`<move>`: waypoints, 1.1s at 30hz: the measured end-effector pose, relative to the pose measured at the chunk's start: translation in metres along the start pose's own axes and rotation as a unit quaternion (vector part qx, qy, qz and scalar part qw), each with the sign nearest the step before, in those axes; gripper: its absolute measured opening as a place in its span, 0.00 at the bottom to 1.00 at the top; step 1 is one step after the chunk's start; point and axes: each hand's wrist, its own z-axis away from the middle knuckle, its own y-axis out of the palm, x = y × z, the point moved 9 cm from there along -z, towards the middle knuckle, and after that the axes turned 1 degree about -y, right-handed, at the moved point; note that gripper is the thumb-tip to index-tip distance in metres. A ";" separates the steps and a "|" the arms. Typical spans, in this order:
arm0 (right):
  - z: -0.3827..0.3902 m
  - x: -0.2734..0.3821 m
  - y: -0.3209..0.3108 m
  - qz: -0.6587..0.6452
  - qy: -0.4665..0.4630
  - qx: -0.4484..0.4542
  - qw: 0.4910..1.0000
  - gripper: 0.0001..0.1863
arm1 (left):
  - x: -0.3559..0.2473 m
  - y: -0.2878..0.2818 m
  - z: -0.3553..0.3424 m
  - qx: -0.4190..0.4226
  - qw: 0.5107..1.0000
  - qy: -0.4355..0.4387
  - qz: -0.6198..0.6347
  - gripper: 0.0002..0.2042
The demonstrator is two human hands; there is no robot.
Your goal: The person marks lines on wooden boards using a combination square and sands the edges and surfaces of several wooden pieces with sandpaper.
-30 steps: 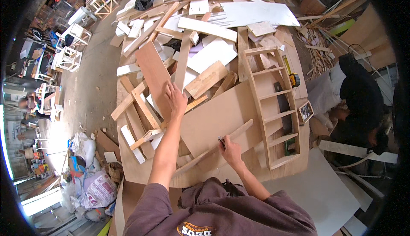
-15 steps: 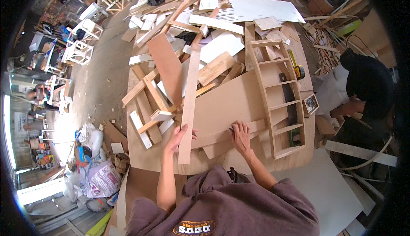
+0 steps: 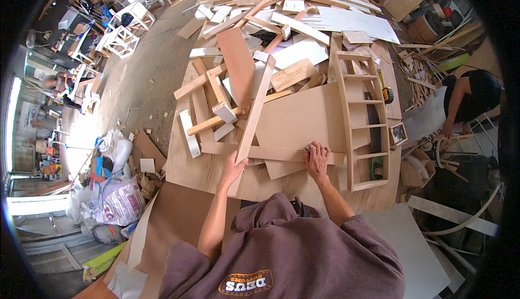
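My left hand (image 3: 234, 168) grips a long, pale wooden strip (image 3: 255, 109) near its lower end; the strip slants up and away from me over the worktable. My right hand (image 3: 318, 161) pinches a small dark-grey object (image 3: 307, 149), too small to name, on a flat horizontal strip (image 3: 271, 153). The held strip crosses this flat one beside my left hand. Behind both hands lies a broad tan sheet (image 3: 292, 117), and just right of my right hand is a ladder-like wooden frame (image 3: 343, 109).
Mixed brown and white offcuts (image 3: 294, 75) pile over the worktable (image 3: 181, 171). A yellow tape measure (image 3: 388, 95) is at its right side, near a bent-over person (image 3: 468, 96). Plastic sacks (image 3: 116, 201) lie at left; another person (image 3: 57, 85) is farther back.
Since one second ago my left hand left the reddish board and took hold of the long strip, drawing it toward me. The flat strip under my right hand now lies more horizontal.
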 end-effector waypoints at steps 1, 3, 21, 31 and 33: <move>0.004 -0.005 -0.007 0.016 0.015 -0.016 1.000 0.15 | -0.004 0.006 0.004 0.011 0.998 -0.028 0.054 0.15; 0.011 -0.013 -0.015 0.031 0.029 -0.028 0.999 0.15 | -0.011 0.015 0.012 0.027 0.983 -0.084 0.160 0.15; 0.027 -0.018 -0.031 0.054 0.054 -0.039 0.996 0.15 | 0.056 -0.015 0.058 -0.134 0.975 0.030 -0.173 0.40; 0.052 -0.029 -0.020 0.086 0.103 -0.018 0.991 0.16 | 0.049 -0.044 0.098 -0.074 0.950 0.009 -0.303 0.35; 0.052 -0.027 -0.023 0.063 0.096 -0.015 0.993 0.16 | 0.052 -0.052 0.102 -0.067 0.953 0.013 -0.297 0.34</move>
